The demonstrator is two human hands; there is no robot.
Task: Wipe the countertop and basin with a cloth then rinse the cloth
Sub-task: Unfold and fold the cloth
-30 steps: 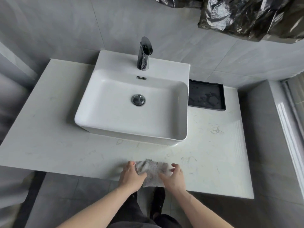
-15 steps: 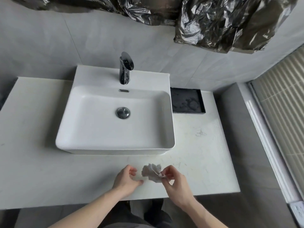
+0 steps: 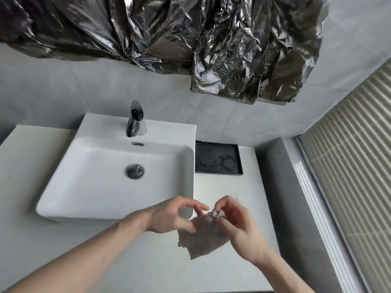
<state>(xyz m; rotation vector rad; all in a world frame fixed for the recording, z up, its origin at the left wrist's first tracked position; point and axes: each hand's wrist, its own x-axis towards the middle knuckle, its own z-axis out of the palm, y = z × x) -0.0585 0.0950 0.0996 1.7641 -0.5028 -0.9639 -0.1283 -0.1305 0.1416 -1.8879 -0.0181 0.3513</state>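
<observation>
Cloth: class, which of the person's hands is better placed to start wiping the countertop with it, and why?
Probably the right hand: its fingers pinch the cloth by the top edge, above the countertop. The left hand only touches its side.

The countertop [image 3: 224,187] right of the basin [image 3: 118,182] is left bare up to a black tray [image 3: 218,158]; crumpled foil [image 3: 211,49], seemingly overhanging, is seen above the faucet [image 3: 135,119].

A white countertop [image 3: 220,191] carries a white basin [image 3: 91,187] and black tray [image 3: 218,159].
</observation>
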